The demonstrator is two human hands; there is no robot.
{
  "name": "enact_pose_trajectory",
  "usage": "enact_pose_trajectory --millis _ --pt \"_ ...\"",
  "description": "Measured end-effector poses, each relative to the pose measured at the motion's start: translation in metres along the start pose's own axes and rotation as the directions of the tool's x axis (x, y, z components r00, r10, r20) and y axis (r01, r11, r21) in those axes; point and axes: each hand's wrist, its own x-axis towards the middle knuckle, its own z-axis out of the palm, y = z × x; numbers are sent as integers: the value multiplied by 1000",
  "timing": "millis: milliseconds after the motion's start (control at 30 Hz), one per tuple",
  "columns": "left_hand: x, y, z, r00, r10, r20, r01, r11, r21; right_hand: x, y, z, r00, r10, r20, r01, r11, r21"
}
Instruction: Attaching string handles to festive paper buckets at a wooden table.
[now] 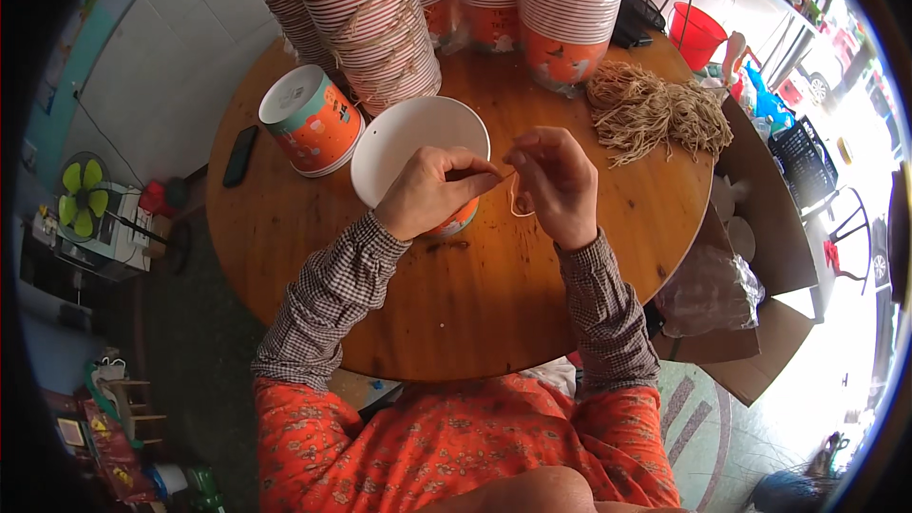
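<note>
Here, in the centre of the frame, the left hand (429, 192) is closed around the rim of a paper bucket (408, 147), which lies tilted on the round wooden table (494, 304) with its white inside facing up. The right hand (556, 182) is just beside it, to the right; its fingers are pinched on a thin tan string (518, 201), and the string hangs down in a small loop between the two hands. Left of the bucket, a second bucket (312, 121) in orange and teal lies on its side. In the upper middle, tall stacks of buckets (380, 28) stand at the far edge of the table. In the upper right, a heap of tan strings (655, 114) lies on the table. A dark phone (239, 155) lies near the left edge of the table. A red pail (696, 35) stands behind the table, in the upper right.
</note>
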Motion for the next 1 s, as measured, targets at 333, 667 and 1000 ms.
enact_pose_trajectory --millis 333,667,1000 --pt "-2 -11 -8 965 -249 80 257 850 -459 -1 23 -9 966 176 190 -226 931 286" --pt "2 -12 -6 969 -246 -29 208 874 -440 -5 24 -11 981 118 153 -162 934 317" --pt "3 -12 -5 976 -214 35 211 903 -374 -1 29 -8 996 86 21 -88 962 258"
